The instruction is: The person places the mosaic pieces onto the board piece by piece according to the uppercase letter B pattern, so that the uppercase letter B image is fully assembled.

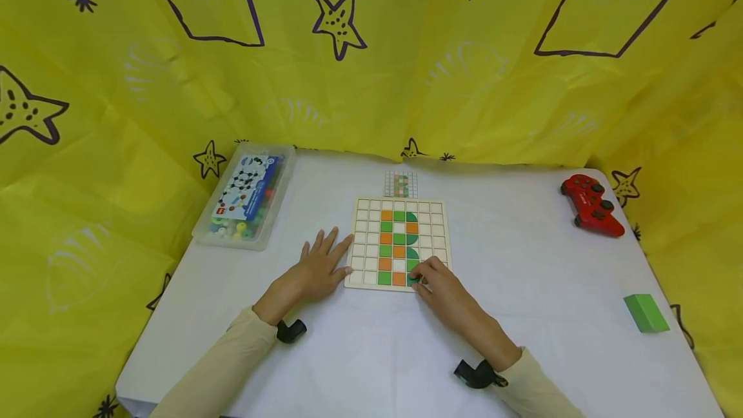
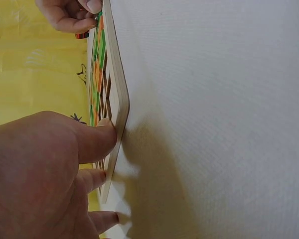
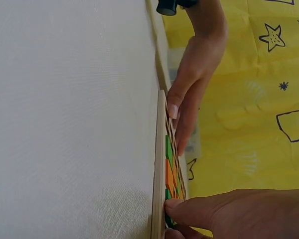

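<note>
A wooden grid board [image 1: 358, 251] lies on the table, with orange, green and dark green tiles set in its middle columns. Several dark green tiles have a rounded side. My left hand [image 1: 316, 273] rests at the board's left edge with fingers spread; in the left wrist view its thumb [image 2: 102, 139] presses on the rim. At the board's near edge, my right hand [image 1: 444, 290] pinches a dark green rounded tile [image 1: 413, 279] between thumb and fingers, over the bottom row. The right wrist view shows that thumb [image 3: 182, 209] against the tile, the fingers partly hidden.
Behind the board lies a small printed pattern card [image 1: 401, 184]. A clear plastic case [image 1: 264, 211] of colourful pieces stands at the back left. To the right are a red game controller [image 1: 594, 206] and a green block [image 1: 646, 313]. A yellow curtain [image 1: 371, 102] borders the table.
</note>
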Available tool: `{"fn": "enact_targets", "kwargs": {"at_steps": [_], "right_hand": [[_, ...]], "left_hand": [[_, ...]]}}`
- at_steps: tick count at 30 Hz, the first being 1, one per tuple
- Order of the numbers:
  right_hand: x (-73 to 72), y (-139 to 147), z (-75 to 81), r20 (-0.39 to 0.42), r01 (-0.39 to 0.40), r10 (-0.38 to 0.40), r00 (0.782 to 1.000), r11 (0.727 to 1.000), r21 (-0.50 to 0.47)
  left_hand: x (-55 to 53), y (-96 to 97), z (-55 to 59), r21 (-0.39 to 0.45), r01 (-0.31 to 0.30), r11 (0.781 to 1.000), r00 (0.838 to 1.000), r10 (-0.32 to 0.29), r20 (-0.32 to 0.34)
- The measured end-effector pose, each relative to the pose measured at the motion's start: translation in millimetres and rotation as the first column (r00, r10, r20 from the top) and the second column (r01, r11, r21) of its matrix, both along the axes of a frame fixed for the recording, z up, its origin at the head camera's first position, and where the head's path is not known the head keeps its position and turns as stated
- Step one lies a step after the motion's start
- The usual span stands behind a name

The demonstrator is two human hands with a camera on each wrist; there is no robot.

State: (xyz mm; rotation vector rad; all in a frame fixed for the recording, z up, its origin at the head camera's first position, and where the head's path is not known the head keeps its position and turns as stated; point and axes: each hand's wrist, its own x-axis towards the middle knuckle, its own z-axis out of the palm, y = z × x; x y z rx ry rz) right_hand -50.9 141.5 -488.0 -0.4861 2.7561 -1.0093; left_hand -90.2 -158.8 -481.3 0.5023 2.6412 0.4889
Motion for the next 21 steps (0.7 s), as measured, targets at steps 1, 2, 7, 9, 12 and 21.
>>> {"fn": "enact_targets", "kwargs": {"at_steps": [1, 2, 7, 9, 12, 21], "right_hand": [[-0.3, 0.3, 0.1, 0.001, -0.005, 0.005, 1.0, 1.0, 0.001], [-0.5, 0.6, 0.3, 0.002, -0.009, 0.009, 1.0, 1.0, -0.001], [-2.2, 2.2, -0.9, 0.02, -0.03, 0.03, 0.999, 0.999, -0.019], [-3.0, 2.2, -1.7, 0.022, -0.036, 0.036, 0.999, 0.999, -0.019], [-3.7, 2.1, -1.7, 0.01, -0.048, 0.048, 0.999, 0.999, -0.006], [-13.6, 30.1, 13.1, -0.107, 0.019, -0.009, 0.994, 0.996, 0.086]], "left_hand": [[0.0, 0.0, 0.0, 0.005, -0.001, 1.0, 1.0, 0.001, -0.001], [0.2, 0.0, 0.3, 0.007, -0.002, 1.0, 1.0, 0.002, -0.001], [0.6, -0.1, -0.4, 0.009, -0.009, 1.0, 1.0, 0.009, 0.003], [0.3, -0.3, -1.5, 0.009, -0.01, 1.0, 1.0, 0.01, 0.005], [-0.4, -2.3, -3.6, 0.019, -0.008, 1.0, 1.0, 0.008, 0.004], [4.1, -12.9, -5.4, 0.099, -0.08, 0.992, 0.993, 0.088, -0.078]]}}
